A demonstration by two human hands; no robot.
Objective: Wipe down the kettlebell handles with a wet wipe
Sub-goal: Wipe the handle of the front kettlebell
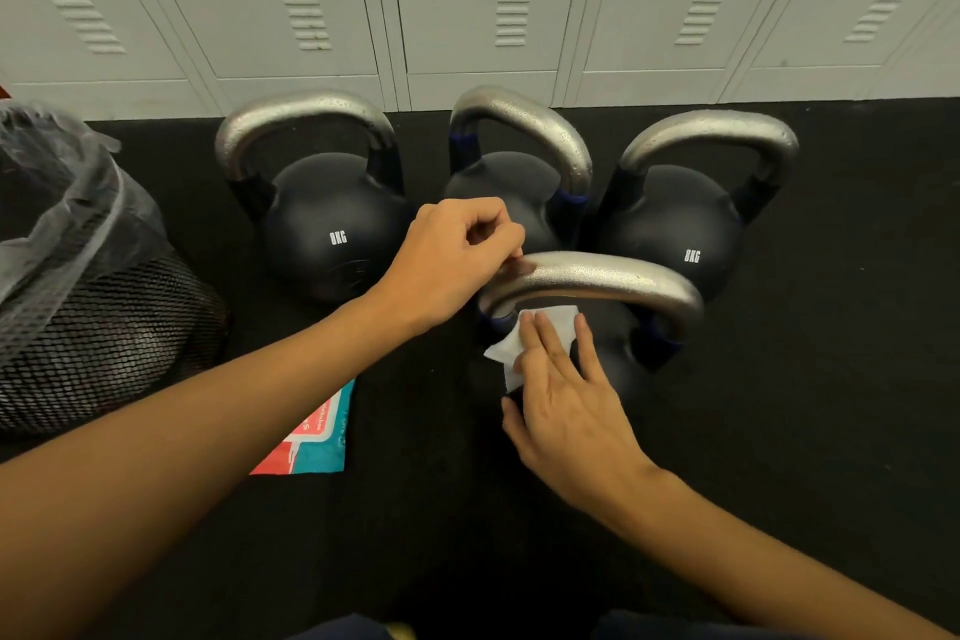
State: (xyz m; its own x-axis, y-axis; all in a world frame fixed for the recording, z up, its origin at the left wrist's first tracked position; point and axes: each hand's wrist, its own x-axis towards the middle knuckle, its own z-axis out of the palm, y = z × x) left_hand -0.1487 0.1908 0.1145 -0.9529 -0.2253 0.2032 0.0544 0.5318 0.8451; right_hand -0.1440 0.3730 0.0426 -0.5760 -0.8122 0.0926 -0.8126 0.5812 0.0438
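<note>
A gym locker room: grey metal lockers (467,5) line the wall above black rubber flooring (831,379) holding kettlebells (332,224).

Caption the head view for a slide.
Right hand presses a white wet wipe under the nearest black kettlebell's silver handle; left hand steadies it.

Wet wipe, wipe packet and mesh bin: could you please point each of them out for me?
wet wipe (503,347): head view, on the white corner left of the right hand's fingers.
wipe packet (317,437): head view, on its red and teal front.
mesh bin (104,327): head view, on its black mesh wall.
</note>
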